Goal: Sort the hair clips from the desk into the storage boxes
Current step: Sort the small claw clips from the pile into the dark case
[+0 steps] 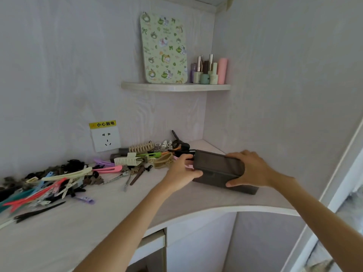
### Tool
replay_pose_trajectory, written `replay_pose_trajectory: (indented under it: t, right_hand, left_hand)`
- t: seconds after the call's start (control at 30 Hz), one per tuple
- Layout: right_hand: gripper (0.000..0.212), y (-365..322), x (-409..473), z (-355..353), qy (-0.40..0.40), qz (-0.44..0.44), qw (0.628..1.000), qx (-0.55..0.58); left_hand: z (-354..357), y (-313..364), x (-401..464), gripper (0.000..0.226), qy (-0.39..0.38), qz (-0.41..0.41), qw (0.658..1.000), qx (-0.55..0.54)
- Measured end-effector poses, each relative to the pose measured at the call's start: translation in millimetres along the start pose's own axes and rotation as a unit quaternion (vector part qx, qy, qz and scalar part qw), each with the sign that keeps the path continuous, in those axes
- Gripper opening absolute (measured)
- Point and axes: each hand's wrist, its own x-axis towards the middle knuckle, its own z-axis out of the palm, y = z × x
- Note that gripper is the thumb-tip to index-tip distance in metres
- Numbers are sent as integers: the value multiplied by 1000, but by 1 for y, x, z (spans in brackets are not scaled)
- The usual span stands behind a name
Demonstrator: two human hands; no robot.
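I am holding the dark grey rectangular plastic storage box at the desk's right corner, my left hand and right hand clamping its two ends, fingers curled round it. It looks stiff, light and smooth. One box; the scattered coloured hair clips are lying too tangled to count.

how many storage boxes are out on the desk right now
1. A dark storage box sits at the desk's right end, gripped by the left hand and right hand. Others may be out of frame.
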Motion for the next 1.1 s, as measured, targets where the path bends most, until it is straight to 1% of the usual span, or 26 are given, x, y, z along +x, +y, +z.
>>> replay_pose_trajectory:
  t: [0.07, 0.1, 0.17, 0.23, 0.33, 0.5, 0.57, 0.67, 0.73, 0.77, 0.8, 0.87, 0.9, 0.93, 0.97, 1.0, 1.03, 1.07, 1.1]
  right_hand:
    - [86, -10, -7, 6, -5, -17, 1000, -4]
    - [85, -14, -10, 9, -7, -22, 1000, -13]
    - [83, -19, -14, 13, -3, -30, 999, -37]
    - [80, -22, -19, 14, -3, -30, 998, -59]
    - [77, -19, -29, 8, -17, -25, 996, -89]
    - [56, -17, -40, -10, -54, -79, 984, -149]
    - [48, -24, -42, -14, -40, -104, 973, -202]
    - [48, -33, -43, -9, -9, -126, 951, -283]
    - [47, -36, -44, -1, 9, -126, 945, -302]
    - [45, -36, -44, 3, 15, -124, 944, -305]
    - [44, -37, -43, 5, 19, -122, 944, -307]
    - [44, -38, -42, 5, 22, -122, 942, -312]
    - [45, -37, -41, 4, 23, -123, 940, -317]
    - [46, -37, -40, 3, 26, -125, 937, -325]
    - [46, -36, -40, 2, 30, -126, 935, -329]
    - [47, -36, -41, 0, 28, -126, 936, -327]
    - [47, -35, -42, -1, 20, -125, 940, -318]
    - [48, -35, -43, -3, 8, -126, 943, -308]
    - [48, -34, -43, -5, -6, -126, 947, -297]
  left_hand:
    - [-16, -5, -14, 74, -9, 47, 990, 136]
    - [-21, -6, -21, 79, -6, 75, 974, 216]
    - [-22, -5, -28, 75, 13, 148, 921, 360]
    - [-16, -3, -32, 65, 29, 212, 868, 448]
    - [-5, -2, -31, 49, 34, 271, 806, 524]
    - [7, 18, -27, 36, 10, 297, 712, 637]
    - [11, 33, -29, 26, -17, 297, 662, 688]
    - [17, 52, -33, 14, -76, 295, 593, 746]
    - [23, 58, -34, 15, -108, 296, 557, 768]
    - [25, 59, -33, 17, -115, 299, 545, 775]
    - [26, 60, -34, 19, -119, 300, 543, 775]
    - [24, 60, -33, 18, -116, 302, 563, 760]
    - [22, 57, -32, 17, -102, 304, 579, 750]
    - [18, 51, -32, 15, -76, 306, 607, 730]
    - [14, 43, -29, 16, -40, 307, 653, 691]
    - [9, 33, -28, 21, -1, 296, 715, 633]
    - [4, 21, -27, 32, 34, 275, 778, 564]
    - [-1, 8, -27, 51, 59, 239, 835, 492]
    - [-3, -4, -28, 73, 67, 188, 883, 424]
